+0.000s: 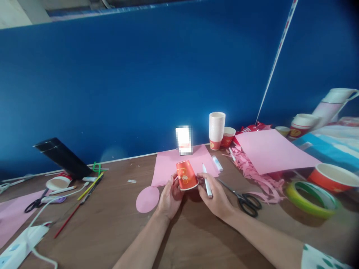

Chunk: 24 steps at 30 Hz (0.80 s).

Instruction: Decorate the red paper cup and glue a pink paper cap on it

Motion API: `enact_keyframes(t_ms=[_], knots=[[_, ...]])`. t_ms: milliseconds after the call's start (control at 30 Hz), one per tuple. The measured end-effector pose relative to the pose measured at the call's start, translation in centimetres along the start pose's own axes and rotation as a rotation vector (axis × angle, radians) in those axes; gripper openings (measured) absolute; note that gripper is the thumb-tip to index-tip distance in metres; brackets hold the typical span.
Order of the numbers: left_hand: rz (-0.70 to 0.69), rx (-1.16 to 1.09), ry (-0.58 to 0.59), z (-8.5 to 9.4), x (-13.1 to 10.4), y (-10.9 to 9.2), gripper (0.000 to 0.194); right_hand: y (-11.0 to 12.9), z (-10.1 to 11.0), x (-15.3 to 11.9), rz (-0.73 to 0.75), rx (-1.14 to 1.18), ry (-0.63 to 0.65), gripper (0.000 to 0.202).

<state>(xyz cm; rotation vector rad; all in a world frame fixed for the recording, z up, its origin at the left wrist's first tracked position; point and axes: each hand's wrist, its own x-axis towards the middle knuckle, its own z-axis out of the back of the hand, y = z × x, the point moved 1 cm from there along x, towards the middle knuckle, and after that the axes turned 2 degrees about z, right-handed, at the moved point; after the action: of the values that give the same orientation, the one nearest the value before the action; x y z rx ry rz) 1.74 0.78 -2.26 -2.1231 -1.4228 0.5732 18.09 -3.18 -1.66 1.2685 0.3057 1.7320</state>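
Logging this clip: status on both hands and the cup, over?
Left hand and right hand both on upturned red paper cup. Right hand also grips white marker. Scissors beside right hand, not touching.

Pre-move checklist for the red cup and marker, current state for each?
1. Red paper cup held upside down between both hands: ok.
2. Left hand fingers on the cup: ok.
3. White marker gripped in right hand: ok.
4. Marker cap off: cannot tell.
5. Scissors lie apart from the right hand: ok.
6. Pink paper circle flat on the table, apart from the left hand: ok.
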Motion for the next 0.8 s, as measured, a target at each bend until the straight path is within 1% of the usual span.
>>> enact_keyframes(t_ms=[100,167,267,333,467,600,733,800], knots=[[0.032,0.023,0.007,-0.3,-0.4,0.0,0.034,1.0,0.4,-0.3,0.116,0.076,0.064,0.035],[0.061,0.013,-0.031,-0.3,-0.6,-0.1,0.034,1.4,0.5,-0.5,0.16,0.116,0.077,0.034],[0.074,-0.012,-0.096,-0.2,-0.6,-0.3,0.034,1.2,0.5,-0.5,0.134,0.09,0.011,0.029],[0.073,-0.038,-0.094,-0.2,-0.5,-0.5,0.035,0.8,0.3,-0.4,0.098,0.051,-0.024,0.027],[0.119,-0.075,-0.067,-0.4,-0.4,-0.6,0.039,0.6,0.1,-0.3,0.09,0.022,0.018,0.033],[0.15,-0.031,-0.039,-0.3,-0.3,-0.2,0.046,1.0,0.1,-0.3,0.123,0.013,0.041,0.036],[0.146,-0.004,-0.066,-0.1,-0.2,-0.1,0.041,1.2,0.2,-0.3,0.123,0.013,0.045,0.037],[0.161,-0.002,-0.06,-0.1,-0.1,-0.2,0.041,1.1,0.2,-0.4,0.122,0.016,0.048,0.037]])
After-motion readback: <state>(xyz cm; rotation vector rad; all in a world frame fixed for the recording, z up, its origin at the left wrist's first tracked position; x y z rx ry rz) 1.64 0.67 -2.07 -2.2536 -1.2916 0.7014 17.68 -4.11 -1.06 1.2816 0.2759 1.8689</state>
